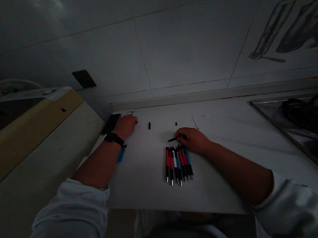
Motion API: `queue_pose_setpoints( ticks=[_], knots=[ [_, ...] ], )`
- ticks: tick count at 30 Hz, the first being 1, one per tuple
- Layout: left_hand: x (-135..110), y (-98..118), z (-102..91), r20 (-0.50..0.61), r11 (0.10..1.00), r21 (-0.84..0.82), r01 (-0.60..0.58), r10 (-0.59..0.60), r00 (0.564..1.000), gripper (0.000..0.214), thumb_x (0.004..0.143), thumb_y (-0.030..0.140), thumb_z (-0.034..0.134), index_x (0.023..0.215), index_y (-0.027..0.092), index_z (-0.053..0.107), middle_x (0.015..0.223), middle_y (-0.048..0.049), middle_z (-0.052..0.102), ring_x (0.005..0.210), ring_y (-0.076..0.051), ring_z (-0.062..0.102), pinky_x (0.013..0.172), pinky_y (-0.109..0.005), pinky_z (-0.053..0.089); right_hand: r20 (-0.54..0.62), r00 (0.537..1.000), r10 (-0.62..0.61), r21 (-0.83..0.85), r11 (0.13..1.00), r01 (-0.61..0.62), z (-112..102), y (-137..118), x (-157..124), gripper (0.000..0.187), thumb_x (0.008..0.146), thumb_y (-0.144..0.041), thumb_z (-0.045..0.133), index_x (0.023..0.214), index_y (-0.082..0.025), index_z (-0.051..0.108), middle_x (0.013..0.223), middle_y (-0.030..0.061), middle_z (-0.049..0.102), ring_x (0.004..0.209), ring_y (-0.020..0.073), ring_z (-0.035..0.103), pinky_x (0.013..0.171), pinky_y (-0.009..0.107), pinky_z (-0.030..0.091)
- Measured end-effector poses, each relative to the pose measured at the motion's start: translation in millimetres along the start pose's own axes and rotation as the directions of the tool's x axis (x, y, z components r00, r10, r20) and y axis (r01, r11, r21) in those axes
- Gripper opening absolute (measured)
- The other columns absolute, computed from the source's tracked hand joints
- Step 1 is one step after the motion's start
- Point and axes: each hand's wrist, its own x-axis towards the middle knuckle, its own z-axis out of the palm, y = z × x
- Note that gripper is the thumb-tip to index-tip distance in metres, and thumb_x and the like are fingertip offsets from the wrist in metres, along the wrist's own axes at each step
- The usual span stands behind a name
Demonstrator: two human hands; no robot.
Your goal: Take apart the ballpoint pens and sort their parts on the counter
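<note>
My left hand (127,125) is at the back left of the white counter, beside a dark flat phone-like object (111,124). Its fingers are curled, and whatever they may hold is hidden. Between the fingers of my right hand (191,139) is a thin black pen part (172,139), its tip pointing left. Just below that hand lies a row of several retractable pens (178,165), red, blue and white with black grips. Blue pen barrels (122,154) lie by my left wrist. A small black piece (149,125), a tiny dark piece (176,123) and a thin white stick (195,122) lie farther back.
A tiled wall (181,45) rises behind the counter (149,175). On the right is a metal-rimmed stove (264,115) with dark fittings. A pale, box-like appliance (48,149) stands at the left. The counter's front edge is close to my body.
</note>
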Motion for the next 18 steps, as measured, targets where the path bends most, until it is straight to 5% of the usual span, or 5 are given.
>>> queue_pose_setpoints(
  ticks=[18],
  knots=[
    [-3.8, 0.8, -7.3, 0.039, 0.995, 0.1, 0.007, -0.011, 0.999, 0.038, 0.092, 0.013, 0.048, 0.118, 0.022, 0.075, 0.122, -0.0142, 0.071, 0.107, -0.028, 0.067, 0.086, -0.038, 0.047, -0.009, 1.0, -0.016, -0.009, 1.0, 0.016, -0.4, -0.5, -0.7, 0.014, 0.093, -0.019, 0.062, 0.104, -0.021, 0.071, 0.1, 0.0051, 0.072, 0.086, 0.0178, 0.063, 0.078, 0.029, 0.042]
  ],
)
